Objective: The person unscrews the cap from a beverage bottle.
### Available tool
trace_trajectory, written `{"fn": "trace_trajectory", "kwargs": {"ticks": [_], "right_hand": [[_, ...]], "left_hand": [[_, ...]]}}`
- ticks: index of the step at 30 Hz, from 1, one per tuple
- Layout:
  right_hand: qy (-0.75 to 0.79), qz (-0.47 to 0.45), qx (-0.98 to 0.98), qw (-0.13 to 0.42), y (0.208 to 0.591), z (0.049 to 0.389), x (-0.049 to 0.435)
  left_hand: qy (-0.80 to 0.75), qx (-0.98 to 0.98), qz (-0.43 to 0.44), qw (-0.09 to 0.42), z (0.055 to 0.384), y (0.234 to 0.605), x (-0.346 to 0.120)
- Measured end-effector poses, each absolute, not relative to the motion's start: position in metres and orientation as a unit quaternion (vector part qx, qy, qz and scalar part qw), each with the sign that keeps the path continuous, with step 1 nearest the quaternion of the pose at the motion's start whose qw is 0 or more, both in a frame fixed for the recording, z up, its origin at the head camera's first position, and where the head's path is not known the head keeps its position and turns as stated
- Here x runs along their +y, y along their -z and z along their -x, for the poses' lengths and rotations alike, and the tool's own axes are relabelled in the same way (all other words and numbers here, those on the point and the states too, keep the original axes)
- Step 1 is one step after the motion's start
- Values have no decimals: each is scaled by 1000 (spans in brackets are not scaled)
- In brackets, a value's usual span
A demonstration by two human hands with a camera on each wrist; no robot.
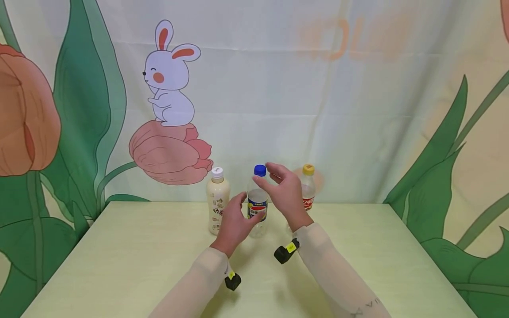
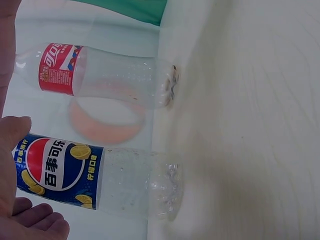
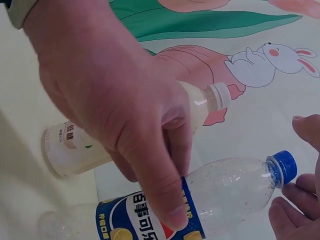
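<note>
A clear Pepsi bottle point(image 1: 257, 198) with a blue label and a blue cap point(image 1: 260, 170) stands upright on the table, between my hands. My left hand point(image 1: 235, 221) reaches around its label area, thumb in front and fingers on the far left side. In the left wrist view a gap shows between those fingers point(image 2: 42, 222) and the label. Higher up, my right hand point(image 1: 284, 192) is curved loosely beside the blue cap. Its thumb stands away from the cap in the right wrist view, while the other fingertips point(image 3: 297, 195) come close; contact is unclear.
A milk tea bottle point(image 1: 217, 194) with a white cap stands left of the Pepsi bottle. To the right, a clear Coca-Cola bottle point(image 1: 308, 187) with a yellow cap is partly behind my right hand. A printed curtain point(image 1: 254, 88) hangs behind the pale table point(image 1: 131, 256).
</note>
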State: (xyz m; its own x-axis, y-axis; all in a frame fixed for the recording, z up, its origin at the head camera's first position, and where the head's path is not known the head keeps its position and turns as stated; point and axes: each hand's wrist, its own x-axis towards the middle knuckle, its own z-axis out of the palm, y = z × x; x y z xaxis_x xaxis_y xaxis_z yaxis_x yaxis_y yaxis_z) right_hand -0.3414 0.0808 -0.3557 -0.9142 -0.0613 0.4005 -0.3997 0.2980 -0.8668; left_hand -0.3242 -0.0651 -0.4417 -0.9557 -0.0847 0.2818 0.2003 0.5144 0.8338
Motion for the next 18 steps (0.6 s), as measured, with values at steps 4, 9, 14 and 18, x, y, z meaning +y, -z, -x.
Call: {"fn": "trace_trajectory", "kwargs": {"ticks": [4,9,14,18], "right_hand": [[-586,-145,-785,138,352,344,79],[-589,-143,-784,136,352,349,79],[-602,-135,-775,135,353,353,77],[-610,-126,-770,139,353,355,75]], "left_hand": [[501,-853,36,141,328,440,-65],[526,-841,39,119,334,440,-62],[539,-835,34,107,338,443,-60],[547,-831,25,101,341,446,-57]]}}
